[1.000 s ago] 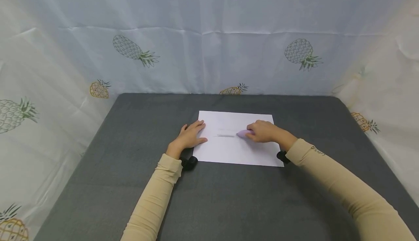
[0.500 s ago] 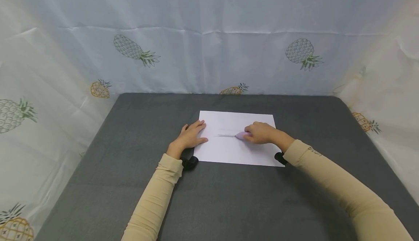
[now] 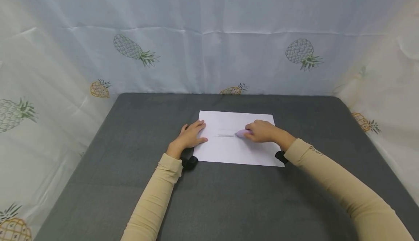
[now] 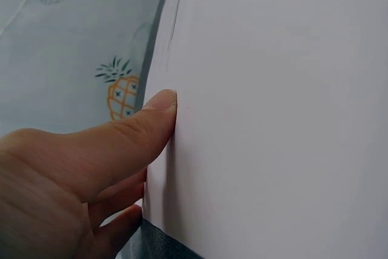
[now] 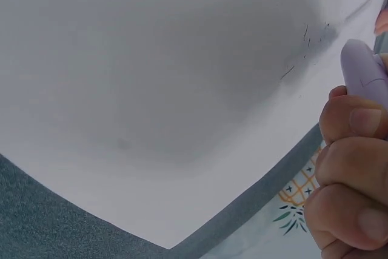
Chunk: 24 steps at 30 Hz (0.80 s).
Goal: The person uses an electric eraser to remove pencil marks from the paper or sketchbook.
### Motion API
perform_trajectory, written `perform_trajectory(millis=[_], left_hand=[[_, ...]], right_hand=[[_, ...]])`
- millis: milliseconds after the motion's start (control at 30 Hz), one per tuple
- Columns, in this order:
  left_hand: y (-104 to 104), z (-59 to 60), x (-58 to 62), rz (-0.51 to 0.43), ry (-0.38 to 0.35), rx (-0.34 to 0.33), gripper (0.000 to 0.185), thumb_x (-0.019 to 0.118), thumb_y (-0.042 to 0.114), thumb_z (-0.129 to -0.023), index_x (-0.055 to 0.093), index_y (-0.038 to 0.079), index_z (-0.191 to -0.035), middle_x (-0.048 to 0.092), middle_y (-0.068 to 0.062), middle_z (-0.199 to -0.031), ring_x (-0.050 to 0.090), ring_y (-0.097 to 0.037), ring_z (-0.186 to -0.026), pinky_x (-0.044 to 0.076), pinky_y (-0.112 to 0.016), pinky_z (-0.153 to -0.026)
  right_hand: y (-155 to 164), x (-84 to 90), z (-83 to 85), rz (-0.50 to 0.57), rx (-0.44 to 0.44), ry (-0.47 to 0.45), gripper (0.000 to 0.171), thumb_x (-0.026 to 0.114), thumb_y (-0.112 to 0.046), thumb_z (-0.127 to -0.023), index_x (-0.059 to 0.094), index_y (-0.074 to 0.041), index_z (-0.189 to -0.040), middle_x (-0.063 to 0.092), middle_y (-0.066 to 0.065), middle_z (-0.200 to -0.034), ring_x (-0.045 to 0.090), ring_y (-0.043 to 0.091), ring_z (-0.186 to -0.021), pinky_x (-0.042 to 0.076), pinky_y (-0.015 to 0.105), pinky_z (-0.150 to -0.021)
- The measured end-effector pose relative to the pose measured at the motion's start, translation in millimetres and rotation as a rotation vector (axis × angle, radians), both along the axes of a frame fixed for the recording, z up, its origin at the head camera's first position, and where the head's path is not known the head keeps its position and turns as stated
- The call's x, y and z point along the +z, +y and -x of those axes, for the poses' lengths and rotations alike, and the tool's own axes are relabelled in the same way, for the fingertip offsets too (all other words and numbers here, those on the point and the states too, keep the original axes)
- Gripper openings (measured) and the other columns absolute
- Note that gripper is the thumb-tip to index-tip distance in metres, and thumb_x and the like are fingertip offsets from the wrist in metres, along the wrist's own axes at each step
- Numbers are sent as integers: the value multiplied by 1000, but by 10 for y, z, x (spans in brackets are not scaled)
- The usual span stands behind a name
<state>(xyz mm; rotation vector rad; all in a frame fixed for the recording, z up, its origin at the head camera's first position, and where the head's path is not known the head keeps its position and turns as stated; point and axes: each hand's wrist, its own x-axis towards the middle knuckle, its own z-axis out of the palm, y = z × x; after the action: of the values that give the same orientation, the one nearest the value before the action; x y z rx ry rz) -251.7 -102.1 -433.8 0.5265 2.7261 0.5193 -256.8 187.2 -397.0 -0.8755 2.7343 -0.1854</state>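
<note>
A white sheet of paper (image 3: 226, 153) lies on the dark grey table, with thin grey pencil lines (image 3: 225, 135) near its middle. My left hand (image 3: 190, 135) rests spread on the sheet's left edge; its thumb (image 4: 136, 128) lies on the paper in the left wrist view. My right hand (image 3: 263, 131) grips a lilac electric eraser (image 3: 241, 133), its narrow tip at the right end of the lines. In the right wrist view the curled fingers (image 5: 354, 165) wrap the lilac body (image 5: 359, 71). The tip's contact with the paper is hidden there.
Small dark crumbs (image 5: 308, 42) lie on the paper near the eraser. The grey tabletop (image 3: 229, 201) extends around the sheet. A white curtain (image 3: 209, 51) with printed pineapples hangs behind and beside the table. Each wrist wears a black camera (image 3: 190, 163).
My right hand has shifted the eraser slightly left and nearer, then a little away again, beside the pencil lines. The left hand and the paper stay in place.
</note>
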Motion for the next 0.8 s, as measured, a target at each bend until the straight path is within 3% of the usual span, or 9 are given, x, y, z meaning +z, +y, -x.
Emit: perform_trajectory(millis=[333,800], left_hand=[[4,13,-40,-7,11,3,67,60,35,-95,34,8,-150,25,-8,-162,21,-25,-152,10,-60,-122],[-3,2,-48,-14,12,7,67,60,34,-94,34,8,-150,25,-7,-162,20,-25,-152,10,-60,-122]], right_hand=[[-28,-46,-12,-3,12,-40,22,57,-24,-93,65,-4,-93,55,3,-68,44,14,-63,31,23,-56],[-10,-63,10,-10,16,0,21,57,-25,-92,64,-6,-86,51,1,-64,42,13,-60,29,23,-52]])
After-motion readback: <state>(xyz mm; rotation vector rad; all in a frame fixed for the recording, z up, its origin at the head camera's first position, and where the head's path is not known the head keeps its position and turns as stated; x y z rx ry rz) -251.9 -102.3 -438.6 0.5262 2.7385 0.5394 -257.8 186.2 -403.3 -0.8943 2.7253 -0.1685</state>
